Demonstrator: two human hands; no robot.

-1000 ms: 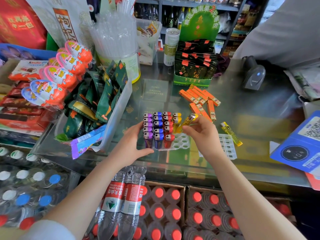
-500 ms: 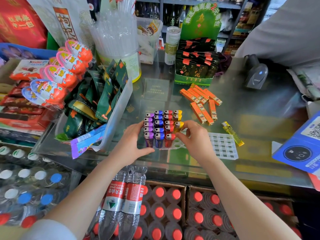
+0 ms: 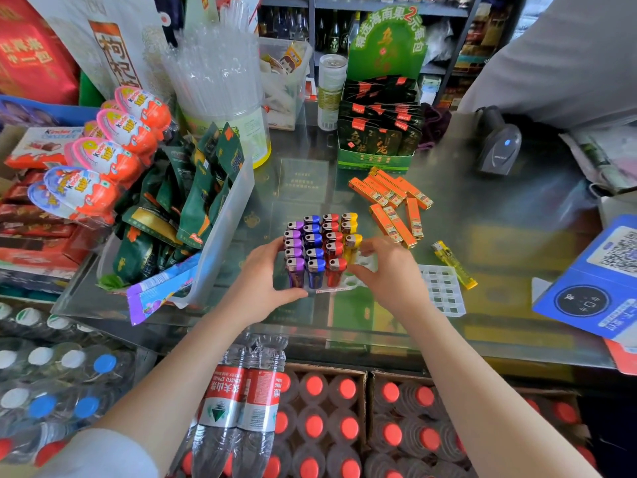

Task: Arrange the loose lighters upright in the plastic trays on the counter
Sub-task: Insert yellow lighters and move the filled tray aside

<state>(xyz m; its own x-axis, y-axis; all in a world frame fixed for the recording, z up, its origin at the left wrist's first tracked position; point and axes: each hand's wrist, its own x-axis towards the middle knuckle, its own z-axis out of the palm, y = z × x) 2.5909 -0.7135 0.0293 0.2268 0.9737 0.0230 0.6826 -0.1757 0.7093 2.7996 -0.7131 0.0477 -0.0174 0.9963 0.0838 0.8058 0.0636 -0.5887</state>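
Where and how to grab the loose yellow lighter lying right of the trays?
The yellow lighter lies flat on the glass counter, clear of its neighbours. Probably best: come from above and pinch the long sides mid-body, so the metal head stays free for standing it upright in the tray.

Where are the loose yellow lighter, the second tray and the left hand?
loose yellow lighter (image 3: 454,264), head view, middle of its body.
second tray (image 3: 442,290), head view, its grid.
left hand (image 3: 262,285), head view, its back.
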